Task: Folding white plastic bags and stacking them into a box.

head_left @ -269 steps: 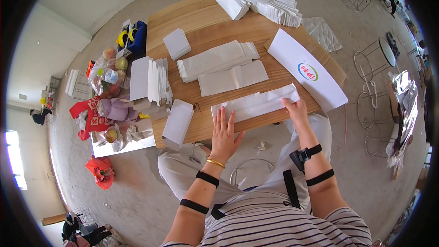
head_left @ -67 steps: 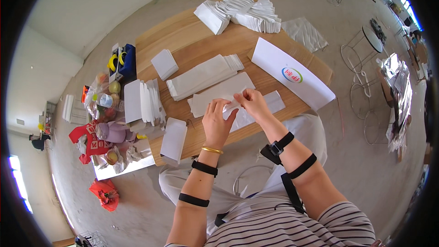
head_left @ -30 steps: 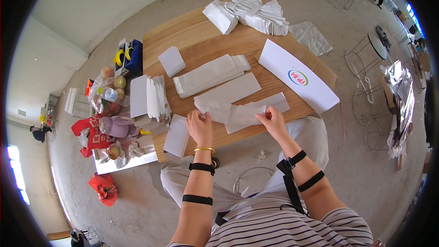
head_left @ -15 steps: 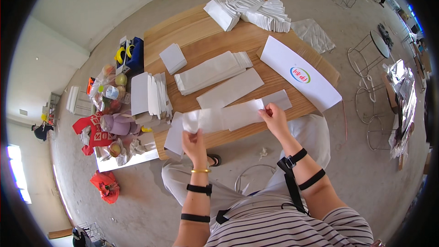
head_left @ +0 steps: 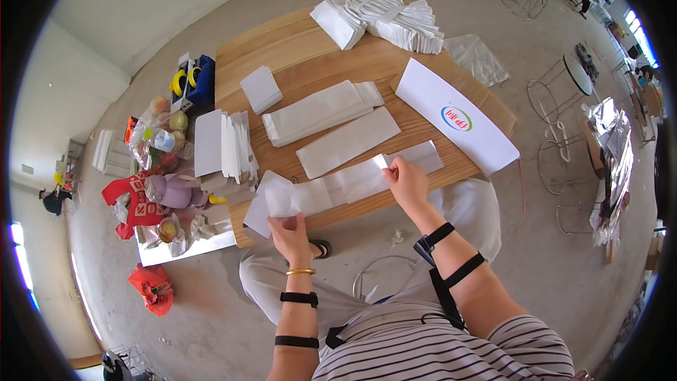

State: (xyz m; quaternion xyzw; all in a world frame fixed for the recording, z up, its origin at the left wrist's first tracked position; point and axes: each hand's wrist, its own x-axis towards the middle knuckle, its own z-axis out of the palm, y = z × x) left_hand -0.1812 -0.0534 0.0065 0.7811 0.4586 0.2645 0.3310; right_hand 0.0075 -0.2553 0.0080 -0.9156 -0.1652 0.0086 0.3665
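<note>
The person sits at a low wooden table with pale, straight-grained boards, holding a long white paper bag stretched flat above its near edge. The left hand pinches the bag's left end between thumb and fingers, grip closed on the paper. The right hand is clenched on the bag's other end, fingertips pressing the thin sheet. The paper looks smooth, matte and slightly translucent, with a crease across its middle.

Just beyond the bag lies another flat white bag, a long rectangle set at a slant on the wood. Further back is a neat stack of folded bags, its layered edges showing at the right end. A small square white packet lies near the table's left side. At the far edge sits a loose, fanned heap of white bags. To the right lies a large white sheet with a coloured oval mark, overhanging the table edge.

At the table's left, upright white bundles stand packed together. Beyond them, on the concrete floor, sit crinkled clear plastic bags of fruit and a soft red and purple cloth. A round wire-frame stool stands to the right.
</note>
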